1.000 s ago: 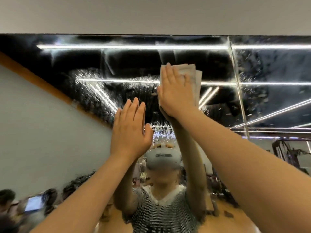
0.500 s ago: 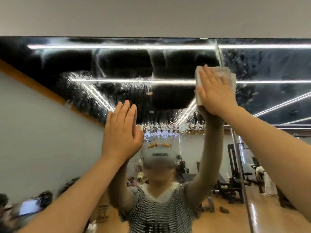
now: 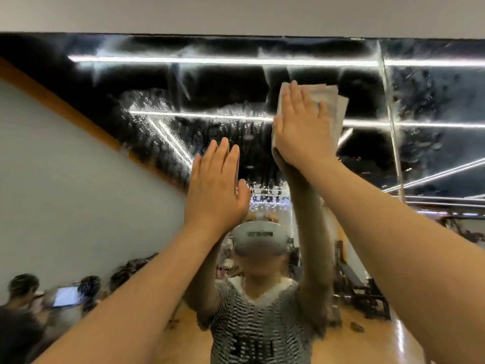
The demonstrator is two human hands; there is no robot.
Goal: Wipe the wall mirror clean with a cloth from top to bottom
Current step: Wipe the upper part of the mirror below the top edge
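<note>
The wall mirror [image 3: 223, 88] fills the view, its top edge under a grey wall strip. Wet streaks and droplets cover its upper part. My right hand [image 3: 301, 127] presses a folded white cloth [image 3: 333, 103] flat against the glass, high up, with straight fingers. My left hand [image 3: 215, 187] rests flat on the mirror lower and to the left, fingers straight, holding nothing. Both arms reach up from the bottom of the view.
A vertical seam [image 3: 391, 122] between mirror panels runs just right of the cloth. The glass reflects a person with a headset, ceiling light strips, gym equipment at the right and several seated people at the bottom left.
My right hand slid the cloth to the right toward the seam, then back left away from it. My left hand stayed flat on the glass.
</note>
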